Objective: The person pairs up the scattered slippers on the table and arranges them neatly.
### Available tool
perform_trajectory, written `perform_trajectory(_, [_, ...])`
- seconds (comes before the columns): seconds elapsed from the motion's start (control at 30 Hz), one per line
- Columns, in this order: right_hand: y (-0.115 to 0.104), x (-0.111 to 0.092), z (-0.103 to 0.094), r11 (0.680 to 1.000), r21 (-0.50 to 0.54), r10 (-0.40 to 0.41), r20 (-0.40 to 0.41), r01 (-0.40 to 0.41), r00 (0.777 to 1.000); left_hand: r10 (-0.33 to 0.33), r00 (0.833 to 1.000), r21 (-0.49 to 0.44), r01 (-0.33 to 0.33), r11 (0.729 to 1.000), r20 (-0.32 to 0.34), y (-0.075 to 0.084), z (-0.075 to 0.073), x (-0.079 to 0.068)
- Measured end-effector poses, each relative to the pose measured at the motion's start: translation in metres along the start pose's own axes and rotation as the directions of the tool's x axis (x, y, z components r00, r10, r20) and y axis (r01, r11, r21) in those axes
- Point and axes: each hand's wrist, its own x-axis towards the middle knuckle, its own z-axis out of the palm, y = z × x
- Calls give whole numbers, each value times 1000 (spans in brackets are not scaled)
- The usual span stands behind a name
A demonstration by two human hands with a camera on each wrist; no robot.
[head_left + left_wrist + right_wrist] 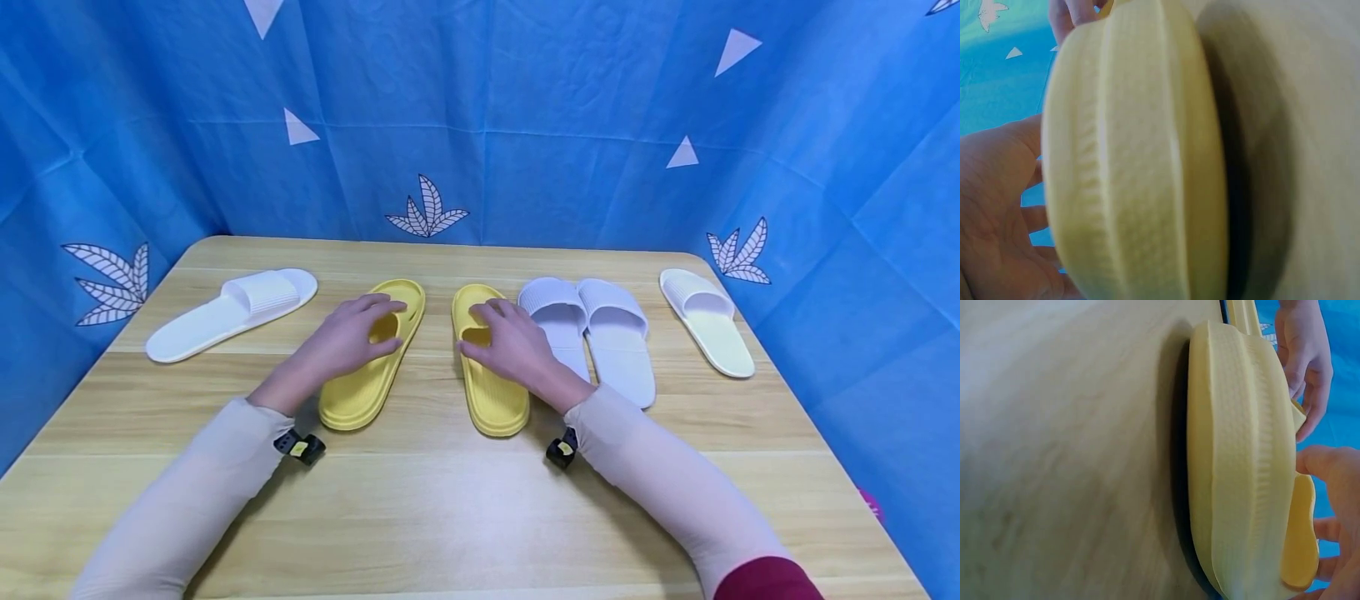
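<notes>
A person's left hand [347, 335] and right hand [517, 343] arch over one-piece yellow moulded slippers, the left slipper [362, 387] and the right slipper [495, 402] lying apart at mid-table on pale wood-grain boards [450, 517]. Bent fingers and separated thumbs sit at the straps, though whether either hand truly grips cannot be told. Likely light, springy foam, hard to damage and textured enough to resist slipping, each probably handles best by its thick strap, since the long sole may sag if pinched by the heel.

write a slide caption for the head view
Both hands at two yellow slippers, with paler slippers to either side on a table
</notes>
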Motion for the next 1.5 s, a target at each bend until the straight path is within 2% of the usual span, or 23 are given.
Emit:
perform_trajectory(0.87, [-3,15,8,997,4,81,-19,-81,997,-53,999,-21,53,998,1,19,11,24])
perform_trajectory(1.17, [-6,19,9,997,-18,68,-46,-69,997,-74,997,-23,74,997,-4,29,14,33])
perform_trajectory(1.5, [-6,23,10,994,-55,85,-73,-89,994,-92,996,16,92,996,-1,39,21,42])
